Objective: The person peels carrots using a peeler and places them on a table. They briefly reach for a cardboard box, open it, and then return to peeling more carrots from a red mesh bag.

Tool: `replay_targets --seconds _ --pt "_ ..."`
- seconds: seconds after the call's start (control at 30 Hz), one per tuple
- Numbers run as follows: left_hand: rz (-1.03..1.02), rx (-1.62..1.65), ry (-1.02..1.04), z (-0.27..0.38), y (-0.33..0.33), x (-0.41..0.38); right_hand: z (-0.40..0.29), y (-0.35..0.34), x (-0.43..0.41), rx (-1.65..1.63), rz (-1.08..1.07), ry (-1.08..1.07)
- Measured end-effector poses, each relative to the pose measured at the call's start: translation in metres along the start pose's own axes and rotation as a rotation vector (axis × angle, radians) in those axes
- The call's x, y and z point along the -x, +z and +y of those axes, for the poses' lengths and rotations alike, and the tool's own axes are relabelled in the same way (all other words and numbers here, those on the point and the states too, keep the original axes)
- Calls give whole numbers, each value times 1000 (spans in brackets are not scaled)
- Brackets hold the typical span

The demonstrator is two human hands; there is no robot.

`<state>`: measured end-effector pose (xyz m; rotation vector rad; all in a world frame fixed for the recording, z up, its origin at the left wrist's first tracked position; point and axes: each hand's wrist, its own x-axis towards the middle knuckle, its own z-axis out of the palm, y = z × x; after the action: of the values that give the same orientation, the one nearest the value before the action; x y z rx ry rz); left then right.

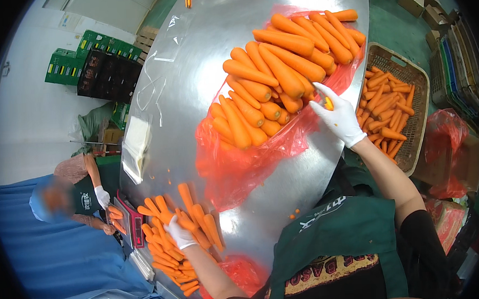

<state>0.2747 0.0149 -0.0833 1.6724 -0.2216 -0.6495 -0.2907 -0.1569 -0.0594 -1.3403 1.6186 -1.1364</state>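
My left hand [179,233], in a white glove, grips a carrot [166,215] over a pile of carrots [161,246] at the table's lower left. Its fingers partly hide that carrot. My right hand [338,114], also gloved, holds a small hand tool [328,103] with a yellow-orange part and a dark end. Which tool it is, I cannot tell. The tool's dark end is close to the edge of a large heap of carrots [284,70], which lies on an opened red plastic bag [249,169].
A metal table [186,91] carries clear bags [136,143] and a red scale [136,227]. Another person [81,192] handles carrots at that scale. A crate of carrots [389,107] stands by the table's right edge. Green crates [63,65] are stacked beyond.
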Motion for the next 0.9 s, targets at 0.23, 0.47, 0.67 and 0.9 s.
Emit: replay_targets --seconds 0.23,0.47,0.67,0.9 --pt "720 -1033 19 38 -19 -30 -2 28 -34 367 97 -203" --pt "-129 -633 736 55 136 92 -30 -10 -15 -681 -209 385" --pt "-644 -639 1266 74 252 220 -43 -26 31 -904 -511 335" --pt "-775 -520 1160 72 286 249 -35 -47 58 -857 -534 283"
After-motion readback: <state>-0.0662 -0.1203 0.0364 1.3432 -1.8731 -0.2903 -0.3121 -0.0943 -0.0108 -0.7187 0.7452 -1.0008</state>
